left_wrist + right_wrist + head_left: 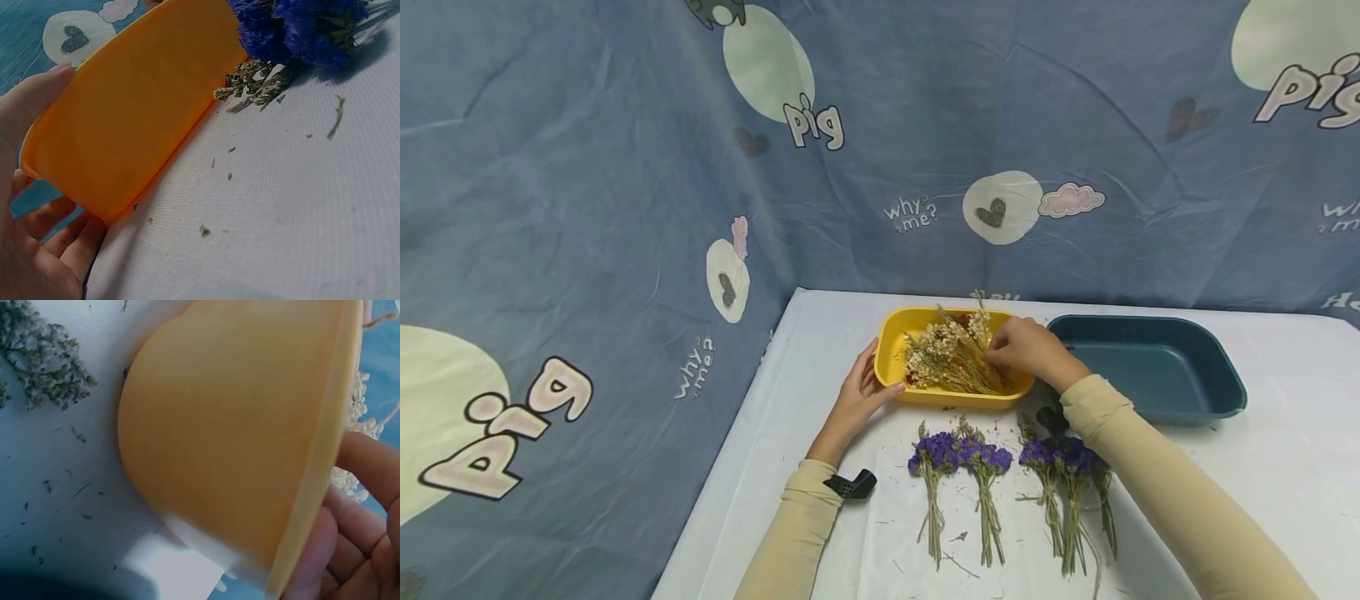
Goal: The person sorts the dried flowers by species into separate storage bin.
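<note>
A yellow plastic tub point(955, 401) stands near the back of the table, holding white dried flowers point(946, 343) with straw-coloured stems and some dark red bits. My left hand point(857, 390) holds its left end, the thumb on the rim and the fingers against the outer wall, as the left wrist view shows. Over the tub's right end, my right hand point(1028, 350) reaches in with bent fingers and pinches among the dried flowers. The tub wall hides part of its grip in the right wrist view.
An open dark teal tub point(1157, 414) stands to the right. In front lie bunches of purple dried flowers point(934, 450), with more purple bunches point(1070, 460) under the right forearm. Bits of stem litter the white tablecloth point(850, 550). A printed blue cloth point(880, 150) hangs behind.
</note>
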Motion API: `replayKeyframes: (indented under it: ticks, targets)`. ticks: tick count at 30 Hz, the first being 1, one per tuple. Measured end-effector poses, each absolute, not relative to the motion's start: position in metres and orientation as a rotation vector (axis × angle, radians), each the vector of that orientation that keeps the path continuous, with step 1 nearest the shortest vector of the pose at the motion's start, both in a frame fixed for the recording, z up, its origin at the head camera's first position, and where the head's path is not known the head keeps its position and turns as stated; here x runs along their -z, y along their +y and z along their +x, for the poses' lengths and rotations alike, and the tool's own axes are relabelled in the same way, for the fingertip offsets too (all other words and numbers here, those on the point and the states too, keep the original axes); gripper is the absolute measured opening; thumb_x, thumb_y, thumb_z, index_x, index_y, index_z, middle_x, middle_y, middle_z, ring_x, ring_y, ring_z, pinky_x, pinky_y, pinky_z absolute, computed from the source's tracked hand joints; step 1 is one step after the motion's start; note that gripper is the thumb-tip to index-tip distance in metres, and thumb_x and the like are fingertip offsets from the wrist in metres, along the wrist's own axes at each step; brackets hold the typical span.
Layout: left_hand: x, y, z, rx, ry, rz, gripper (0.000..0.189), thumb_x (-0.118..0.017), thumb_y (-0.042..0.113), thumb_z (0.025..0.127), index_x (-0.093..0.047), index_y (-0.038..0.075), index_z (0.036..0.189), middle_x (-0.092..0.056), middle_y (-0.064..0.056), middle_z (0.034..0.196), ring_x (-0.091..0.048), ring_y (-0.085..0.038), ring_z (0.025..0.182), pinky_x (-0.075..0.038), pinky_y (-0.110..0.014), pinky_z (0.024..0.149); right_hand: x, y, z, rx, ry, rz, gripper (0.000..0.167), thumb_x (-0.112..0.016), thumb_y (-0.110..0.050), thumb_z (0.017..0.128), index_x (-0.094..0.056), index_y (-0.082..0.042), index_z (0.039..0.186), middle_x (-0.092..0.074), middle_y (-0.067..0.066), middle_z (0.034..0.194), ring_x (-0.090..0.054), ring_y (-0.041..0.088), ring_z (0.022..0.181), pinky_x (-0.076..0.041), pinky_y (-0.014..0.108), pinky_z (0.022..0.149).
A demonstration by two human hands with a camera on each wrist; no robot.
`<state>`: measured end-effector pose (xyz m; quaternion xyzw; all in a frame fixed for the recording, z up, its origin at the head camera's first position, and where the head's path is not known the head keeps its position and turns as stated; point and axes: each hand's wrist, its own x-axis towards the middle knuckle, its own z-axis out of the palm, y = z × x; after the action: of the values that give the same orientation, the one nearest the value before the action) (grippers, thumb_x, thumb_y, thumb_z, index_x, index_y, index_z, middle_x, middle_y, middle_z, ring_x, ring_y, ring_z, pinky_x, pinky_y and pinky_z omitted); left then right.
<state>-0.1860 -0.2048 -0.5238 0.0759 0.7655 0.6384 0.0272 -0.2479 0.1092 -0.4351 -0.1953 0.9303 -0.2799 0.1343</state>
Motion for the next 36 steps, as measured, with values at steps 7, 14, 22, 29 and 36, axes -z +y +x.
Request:
replayKeyframes:
  ticks: [7,14,22,29,36]
  targets:
    - [0.523,-0.204,-0.187,-1.960,2.367,0.245,0.098,-0.080,0.022,0.092,-0.018,0.020,0.167,-0.038,-0.008,0.165,-0.040,-0.028,0.152,-0.038,-0.040,0.124,0.433,0.104,-0.244,0.690,2.751,-0.507,0.028,-0.073,-0.024,0.096,-0.080,-0.015,0.071,-0.063,-0.003,0.057,-0.042,0.010,0.049,-0.031,0.024,0.047]
    - [0.524,-0.204,-0.187,-1.957,2.368,0.247,0.097,-0.080,0.024,0.092,-0.019,0.021,0.167,-0.039,-0.008,0.164,-0.041,-0.029,0.152,-0.038,-0.041,0.124,0.435,0.101,-0.242,0.566,2.789,-0.509,0.022,-0.076,-0.024,0.094,-0.082,-0.016,0.074,-0.073,-0.002,0.068,-0.054,0.014,0.056,-0.041,0.030,0.052]
    - [0.525,-0.206,-0.186,-1.967,2.353,0.230,0.093,-0.080,0.020,0.092,-0.022,0.033,0.165,-0.037,-0.006,0.166,-0.038,-0.028,0.153,-0.036,-0.042,0.126,0.436,0.092,-0.239,0.355,2.824,-0.611,0.042,-0.075,-0.023,0.095,-0.062,-0.020,0.055,-0.049,-0.007,0.052,-0.047,0.013,0.055,-0.040,0.036,0.058]
    - [0.521,-0.205,-0.186,-1.968,2.326,0.208,0.096,-0.077,0.015,0.093,-0.017,0.028,0.167,-0.033,-0.010,0.168,-0.035,-0.030,0.155,-0.033,-0.043,0.127,0.435,0.090,-0.235,0.313,2.844,-0.602,0.045,-0.076,-0.027,0.095,-0.058,-0.020,0.055,-0.041,-0.006,0.051,-0.046,0.014,0.054,-0.036,0.033,0.055]
    - [0.523,-0.205,-0.185,-1.967,2.348,0.219,0.093,-0.079,0.018,0.093,-0.021,0.031,0.165,-0.037,-0.006,0.166,-0.040,-0.027,0.153,-0.037,-0.042,0.126,0.434,0.097,-0.230,0.471,2.852,-0.653,0.024,-0.073,-0.024,0.097,-0.078,-0.014,0.076,-0.065,-0.001,0.062,-0.055,0.015,0.055,-0.042,0.030,0.052]
